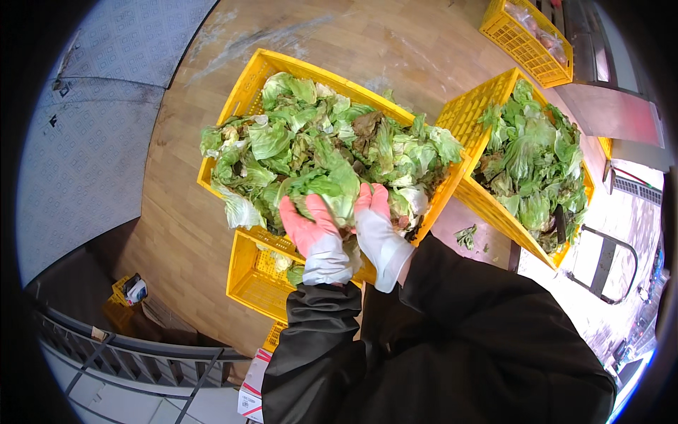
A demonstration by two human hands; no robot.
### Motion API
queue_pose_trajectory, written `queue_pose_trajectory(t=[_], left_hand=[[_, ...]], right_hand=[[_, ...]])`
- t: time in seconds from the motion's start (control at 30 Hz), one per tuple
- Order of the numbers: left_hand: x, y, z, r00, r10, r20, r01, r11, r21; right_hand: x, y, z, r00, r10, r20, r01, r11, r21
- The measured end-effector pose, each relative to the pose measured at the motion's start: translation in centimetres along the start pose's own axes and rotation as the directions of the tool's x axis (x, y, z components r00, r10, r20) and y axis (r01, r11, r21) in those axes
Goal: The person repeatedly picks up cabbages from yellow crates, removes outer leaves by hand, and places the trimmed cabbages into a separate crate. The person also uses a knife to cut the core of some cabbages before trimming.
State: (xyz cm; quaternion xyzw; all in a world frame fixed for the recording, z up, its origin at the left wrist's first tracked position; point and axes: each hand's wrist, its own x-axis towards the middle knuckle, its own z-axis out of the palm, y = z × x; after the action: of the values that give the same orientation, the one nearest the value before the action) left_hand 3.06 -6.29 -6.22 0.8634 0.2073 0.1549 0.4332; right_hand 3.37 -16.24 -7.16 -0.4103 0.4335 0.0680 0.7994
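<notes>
Loose lettuce leaves [270, 140], green with some browned ones, are heaped above the rim of a large yellow plastic crate [339, 79] before me. Both hands wear gloves with pink palms and fingers and white cuffs. My left hand [312, 222] cups the near left side of a green lettuce head or leaf bunch [331, 185], fingers curled against it. On its right side my right hand [375, 212] presses with fingers together. Between them the two hands hold the bunch over the heap. The underside of the bunch is hidden.
A second yellow crate [476, 135] piled with lettuce stands at the right, a dark handle-like object [560, 225] among its leaves. Below the main crate is a smaller-looking yellow crate [259, 281] with a few leaves. Leaf scraps [466, 237] lie on the floor. A crate of bagged produce [529, 45] stands upper right.
</notes>
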Motion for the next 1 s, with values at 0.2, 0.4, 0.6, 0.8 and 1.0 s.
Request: queue_pose_trajectory(t=[0.2, 0.4, 0.6, 0.8, 1.0], left_hand=[[0.4, -7.0, -3.2, 0.945, -0.327, 0.032, 0.325, 0.918, -0.229], [-0.3, -1.7, -7.2, 0.947, -0.298, 0.118, 0.311, 0.943, -0.118], [1.2, -0.9, -7.4, 0.893, -0.392, 0.222, 0.307, 0.890, 0.338], [0.8, -1.8, -7.2, 0.785, -0.530, 0.321, 0.617, 0.719, -0.321], [-1.6, -1.5, -8.3, 0.735, -0.454, 0.503, 0.641, 0.707, -0.298]], right_hand=[[-2.4, -2.5, 0.7, 0.943, 0.258, -0.208, -0.224, 0.959, 0.174], [-5.4, 3.8, 0.7, 0.804, -0.556, 0.212, 0.540, 0.533, -0.651], [-4.9, 7.2, -0.2, 0.811, -0.510, 0.287, 0.581, 0.647, -0.494], [-6.9, 4.6, 0.2, 0.983, -0.055, 0.173, 0.112, 0.933, -0.342], [-7.1, 1.9, -0.7, 0.676, -0.481, 0.559, 0.727, 0.559, -0.399]])
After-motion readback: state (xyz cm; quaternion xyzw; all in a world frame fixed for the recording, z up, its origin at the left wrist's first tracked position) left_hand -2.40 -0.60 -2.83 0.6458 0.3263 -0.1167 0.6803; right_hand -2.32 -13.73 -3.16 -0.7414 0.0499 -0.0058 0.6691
